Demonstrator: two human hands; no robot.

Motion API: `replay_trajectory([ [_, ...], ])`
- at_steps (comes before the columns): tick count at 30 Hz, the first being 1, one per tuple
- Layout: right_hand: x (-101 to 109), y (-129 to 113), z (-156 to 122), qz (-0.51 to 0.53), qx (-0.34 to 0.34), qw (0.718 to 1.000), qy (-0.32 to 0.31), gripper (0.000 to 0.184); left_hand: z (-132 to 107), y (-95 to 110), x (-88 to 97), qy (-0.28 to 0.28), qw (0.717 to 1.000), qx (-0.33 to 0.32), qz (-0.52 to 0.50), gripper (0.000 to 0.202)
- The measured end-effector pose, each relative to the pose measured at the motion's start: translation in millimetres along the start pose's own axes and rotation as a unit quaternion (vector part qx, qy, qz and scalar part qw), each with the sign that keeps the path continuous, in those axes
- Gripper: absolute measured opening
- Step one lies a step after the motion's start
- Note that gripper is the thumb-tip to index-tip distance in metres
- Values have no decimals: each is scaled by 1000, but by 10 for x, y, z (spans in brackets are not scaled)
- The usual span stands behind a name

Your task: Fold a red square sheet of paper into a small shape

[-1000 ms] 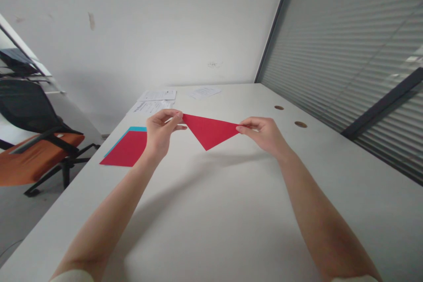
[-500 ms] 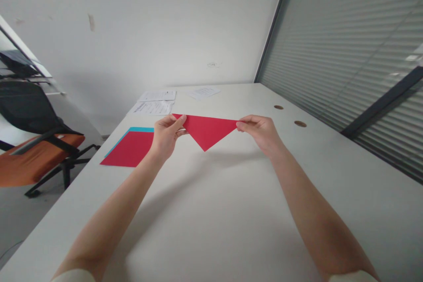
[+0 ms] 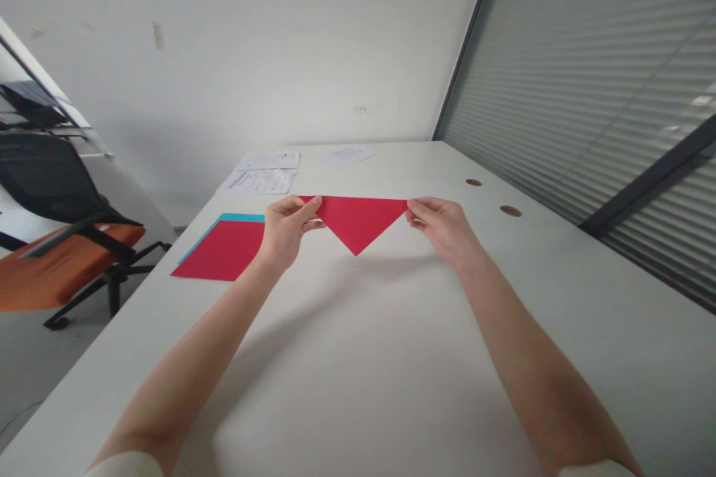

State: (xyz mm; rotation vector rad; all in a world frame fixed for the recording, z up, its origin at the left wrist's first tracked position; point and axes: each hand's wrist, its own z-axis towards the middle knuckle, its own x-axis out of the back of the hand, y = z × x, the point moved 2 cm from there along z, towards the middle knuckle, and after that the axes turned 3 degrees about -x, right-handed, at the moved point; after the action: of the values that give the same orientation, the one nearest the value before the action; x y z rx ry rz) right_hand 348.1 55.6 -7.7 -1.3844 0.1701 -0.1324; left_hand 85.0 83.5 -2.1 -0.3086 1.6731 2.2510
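A red paper triangle hangs point down a little above the white table, its long edge level on top. My left hand pinches its left corner between thumb and fingers. My right hand pinches the right corner the same way. Both hands are closed on the paper and held apart, so the top edge is stretched straight between them.
A stack of red and blue sheets lies on the table left of my left hand. White printed papers sit at the far end. Two round cable holes are at the right. An orange and black office chair stands left of the table.
The triangle has turned from tilted to level: its left corner dropped slightly and its right corner rose. Both hands kept their pinch and shifted a little.
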Motion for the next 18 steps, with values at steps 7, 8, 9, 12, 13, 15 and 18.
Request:
replay_trajectory([
  [7, 16, 75, 45, -4, -16, 1000, 25, 33, 2, 10, 5, 13, 1000, -1, 5, 34],
  [8, 23, 79, 49, -8, -18, 999, 31, 34, 1, 15, 4, 18, 1000, -7, 6, 33],
  [9, 28, 80, 51, -10, -19, 999, 36, 35, 2, 21, 4, 23, 1000, -14, 7, 33],
  [12, 44, 72, 55, 1, -16, 999, 40, 35, 17, 43, 19, 30, 999, -30, -4, 32],
  [13, 57, 67, 59, 11, -13, 999, 39, 34, 31, 54, 37, 33, 999, -32, -14, 32],
  [15, 109, 57, 72, 32, -9, 998, 45, 33, 74, 85, 98, 47, 998, -36, -37, 35],
  [18, 227, 64, 104, 39, -9, 996, 78, 30, 168, 114, 226, 81, 994, -54, -57, 36],
])
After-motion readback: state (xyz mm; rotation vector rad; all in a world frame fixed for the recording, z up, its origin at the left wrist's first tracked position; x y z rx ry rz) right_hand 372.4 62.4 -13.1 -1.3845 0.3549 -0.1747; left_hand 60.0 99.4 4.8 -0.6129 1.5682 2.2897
